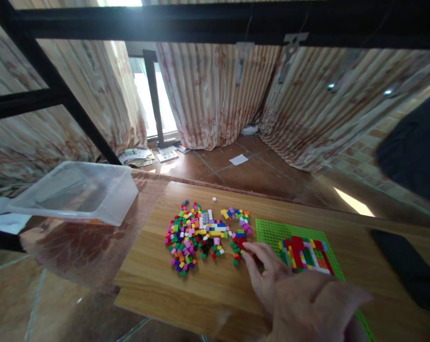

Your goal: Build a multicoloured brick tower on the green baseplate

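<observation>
My right hand (pixel 266 266) reaches in from the lower right over the wooden table. Its thumb and index finger are closed at a small red toy brick (pixel 241 242), at the right end of a loose curve of bricks. Just left of it spreads a heap of small toy bricks (pixel 190 237) in many colours. Behind the hand lies a green baseplate (pixel 268 230), partly covered by the hand and wrist. On it sits a flat built patch of bricks (pixel 298 251) in red, white, yellow and green. My left hand is not in view.
A clear plastic bin (pixel 118 194) stands left of the table (pixel 158 289). A dark phone (pixel 407 266) lies at the table's right. A black metal frame (pixel 200 23) crosses above, with curtains (pixel 215 95) behind. Papers (pixel 239 160) lie on the tiled floor.
</observation>
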A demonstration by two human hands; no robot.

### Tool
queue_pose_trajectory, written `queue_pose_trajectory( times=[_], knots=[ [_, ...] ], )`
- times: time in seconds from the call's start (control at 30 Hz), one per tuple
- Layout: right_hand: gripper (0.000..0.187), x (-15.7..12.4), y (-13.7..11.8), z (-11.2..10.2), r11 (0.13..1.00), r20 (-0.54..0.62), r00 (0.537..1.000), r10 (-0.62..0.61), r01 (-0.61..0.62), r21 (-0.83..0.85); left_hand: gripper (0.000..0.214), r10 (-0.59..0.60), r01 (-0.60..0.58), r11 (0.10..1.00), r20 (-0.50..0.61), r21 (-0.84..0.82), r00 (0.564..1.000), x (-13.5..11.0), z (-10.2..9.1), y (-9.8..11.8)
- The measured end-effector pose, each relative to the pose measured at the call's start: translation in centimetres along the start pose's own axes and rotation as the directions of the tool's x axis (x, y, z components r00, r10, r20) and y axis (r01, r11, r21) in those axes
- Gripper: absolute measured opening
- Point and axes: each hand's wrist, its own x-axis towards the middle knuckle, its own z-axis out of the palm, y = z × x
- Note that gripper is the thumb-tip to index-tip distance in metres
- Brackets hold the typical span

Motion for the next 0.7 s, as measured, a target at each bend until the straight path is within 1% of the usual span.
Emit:
queue_pose_trajectory(
  times=[0.07, 0.17, 0.23, 0.37, 0.47, 0.57, 0.7],
  knots=[
    [0.021, -0.2, 0.3, 0.2, 0.999, 0.039, 0.998, 0.039, -0.037, -0.038, 0.032, -0.011, 0.012, 0.999, 0.029, -0.039, 1.000, 0.0, 0.6, -0.3],
    [0.024, -0.3, 0.6, 0.5, 0.988, 0.037, 0.990, 0.134, -0.131, -0.078, 0.032, -0.029, 0.033, 0.996, 0.054, -0.086, 0.998, 0.0, 1.3, -0.7],
    [0.027, -0.2, 1.0, 0.7, 0.985, 0.046, 0.987, 0.154, -0.149, -0.087, 0.031, -0.036, 0.043, 0.993, 0.068, -0.107, 0.997, 0.0, 1.4, -0.9],
    [0.027, 0.3, 1.3, 0.9, 0.980, 0.075, 0.986, 0.152, -0.141, -0.142, 0.031, -0.029, 0.043, 0.990, 0.103, -0.137, 0.994, 0.2, 0.8, -1.2],
    [0.024, 0.7, 0.6, 1.0, 0.973, 0.087, 0.981, 0.171, -0.155, -0.171, 0.034, -0.018, 0.036, 0.989, 0.121, -0.147, 0.992, 0.5, 0.0, -1.3],
    [0.022, 1.0, -0.4, 1.1, 0.972, 0.100, 0.976, 0.194, -0.177, -0.153, 0.036, -0.003, 0.024, 0.988, 0.137, -0.151, 0.991, 0.8, -0.7, -1.5],
    [0.018, 1.1, -1.1, 1.3, 0.970, 0.067, 0.974, 0.218, -0.208, -0.123, 0.034, 0.029, 0.000, 0.986, 0.169, -0.166, 0.985, 0.9, -0.9, -1.8]
  ],
)
